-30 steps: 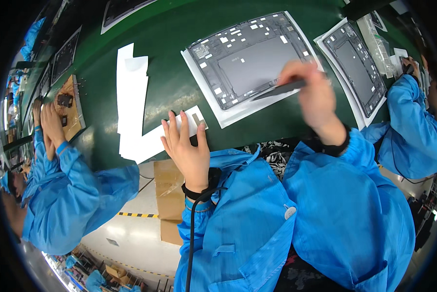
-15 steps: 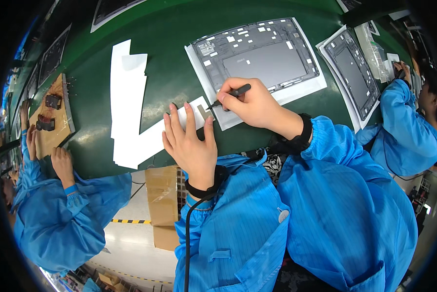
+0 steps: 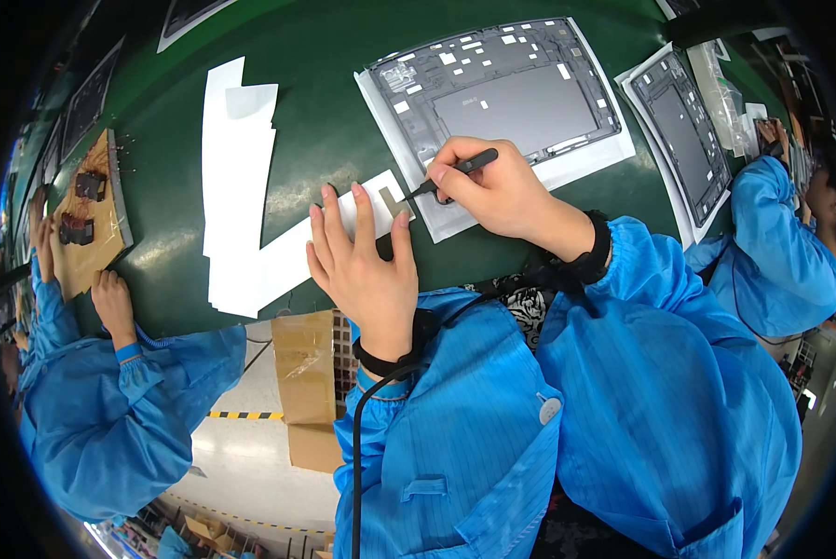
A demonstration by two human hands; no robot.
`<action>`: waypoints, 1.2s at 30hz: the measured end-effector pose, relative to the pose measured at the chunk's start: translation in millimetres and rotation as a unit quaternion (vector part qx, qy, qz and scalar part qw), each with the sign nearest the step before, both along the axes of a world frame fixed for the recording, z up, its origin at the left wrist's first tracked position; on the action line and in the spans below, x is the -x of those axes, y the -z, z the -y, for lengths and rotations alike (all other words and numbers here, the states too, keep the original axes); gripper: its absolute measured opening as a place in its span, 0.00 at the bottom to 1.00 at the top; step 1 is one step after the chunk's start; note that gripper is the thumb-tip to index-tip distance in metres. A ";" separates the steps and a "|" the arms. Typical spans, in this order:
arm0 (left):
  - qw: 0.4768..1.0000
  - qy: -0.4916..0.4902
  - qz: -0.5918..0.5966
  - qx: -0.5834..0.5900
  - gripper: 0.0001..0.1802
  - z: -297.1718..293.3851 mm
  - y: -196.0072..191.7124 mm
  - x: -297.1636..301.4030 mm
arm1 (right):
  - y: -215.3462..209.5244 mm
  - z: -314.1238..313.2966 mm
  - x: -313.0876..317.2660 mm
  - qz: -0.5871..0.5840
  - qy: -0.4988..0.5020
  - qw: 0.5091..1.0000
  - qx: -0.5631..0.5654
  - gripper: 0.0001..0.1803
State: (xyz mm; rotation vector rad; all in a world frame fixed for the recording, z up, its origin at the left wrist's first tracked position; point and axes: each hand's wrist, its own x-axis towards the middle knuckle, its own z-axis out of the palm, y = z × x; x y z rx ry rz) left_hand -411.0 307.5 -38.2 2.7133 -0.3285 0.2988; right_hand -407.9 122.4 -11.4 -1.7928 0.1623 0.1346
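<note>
My left hand [image 3: 367, 270] lies flat with fingers spread, pressing on a white paper strip [image 3: 287, 258]. At the strip's right end is a greyish L-shaped patch [image 3: 392, 201]. My right hand [image 3: 502, 191] is closed in a pinch around a black pen-shaped tool [image 3: 476, 162] with a fine tip. That tip is at the patch, close to my left fingertips; whether it touches cannot be made out. Just beyond my right hand, a dark grey tablet-like housing [image 3: 520, 102] with many small white pieces lies on a white sheet [image 3: 604, 160].
More white strips [image 3: 236, 177] lie left on the green table [image 3: 325, 102]. A second housing [image 3: 683, 135] sits at right. Co-workers in blue flank me: one person's hand [image 3: 112, 303] is near a brown board [image 3: 96, 224], another's [image 3: 772, 133] far right. Cardboard [image 3: 306, 373] stands below the table edge.
The picture has shifted slightly, so the housing appears a little higher and farther right. The tool's tip has moved slightly along the strip's end. My left hand stays on the strip.
</note>
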 end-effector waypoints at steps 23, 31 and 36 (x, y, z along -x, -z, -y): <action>1.000 -0.006 -0.019 0.017 0.31 2.6 -5.0 -0.3 | 8.1 -4.9 -1.4 0.054 0.033 0.996 -0.071 0.10; 1.000 -0.006 -0.022 0.018 0.33 1.0 -1.8 -1.2 | 6.0 0.6 0.2 0.001 -0.002 0.999 -0.035 0.10; 1.000 -0.006 -0.022 0.019 0.33 0.2 0.2 -1.3 | 9.0 -2.5 -0.9 0.082 0.020 0.996 0.002 0.10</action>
